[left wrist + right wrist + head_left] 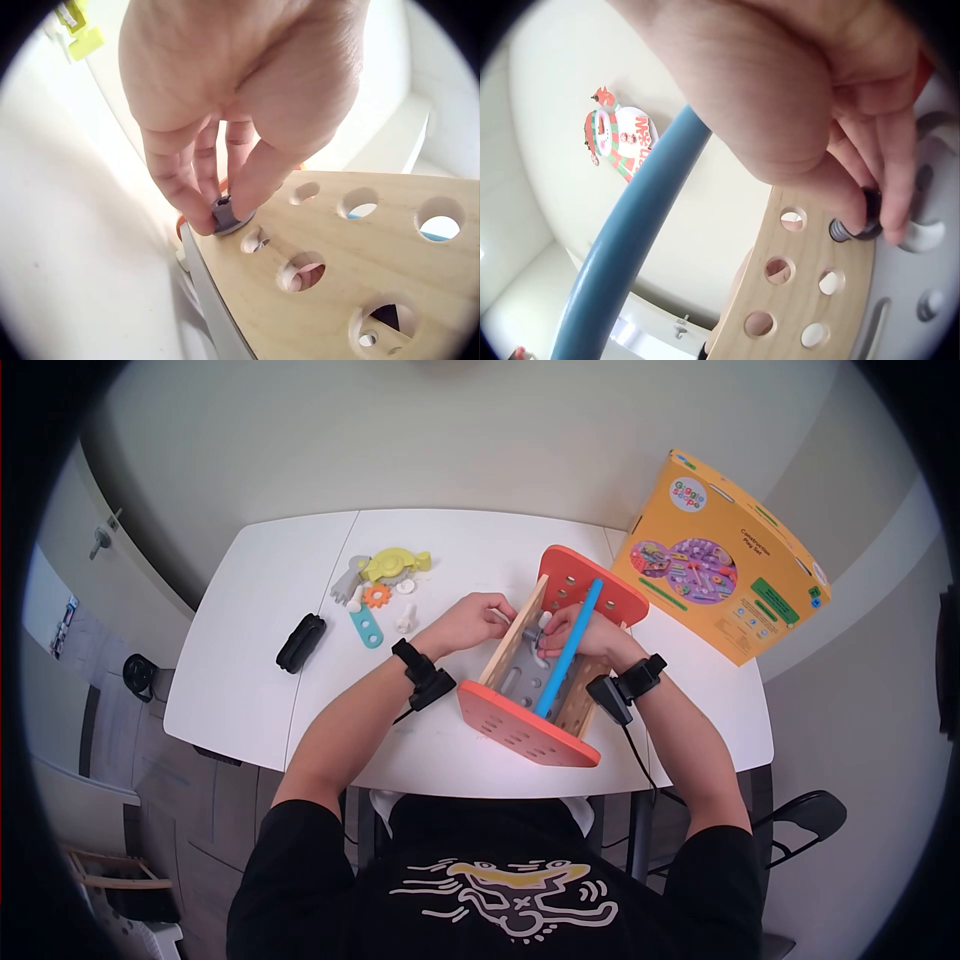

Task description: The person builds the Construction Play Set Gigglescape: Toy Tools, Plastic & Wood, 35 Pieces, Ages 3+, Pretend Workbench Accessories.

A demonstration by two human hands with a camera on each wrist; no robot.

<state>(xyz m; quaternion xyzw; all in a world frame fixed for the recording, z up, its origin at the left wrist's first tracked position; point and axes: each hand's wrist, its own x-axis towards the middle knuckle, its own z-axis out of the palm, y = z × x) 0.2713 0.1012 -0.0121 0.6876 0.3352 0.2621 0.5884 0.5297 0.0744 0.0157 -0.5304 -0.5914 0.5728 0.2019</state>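
A toy toolbox with red end panels (pixel 525 730), wooden side panels (pixel 337 225) and a blue bar handle (pixel 570 650) stands on the table. Outside its left wooden side, my left hand (pixel 470 622) pinches a grey bolt head (pixel 223 212) with a slot in it, right against the wood. My right hand (pixel 592 638) reaches inside the box beneath the handle. There its thumb and fingers pinch a dark grey nut (pixel 871 214) at a threaded bolt shank (pixel 840 229) that sticks out of the wooden panel. The grey perforated floor (pixel 907 300) lies beside it.
On the white table (pixel 250 600) to the left lie a yellow toy piece (pixel 395 564), an orange gear (pixel 377 595), a teal strip (pixel 366 628), several white pieces and a black case (pixel 301 643). An orange-yellow box (pixel 715 560) stands at the back right.
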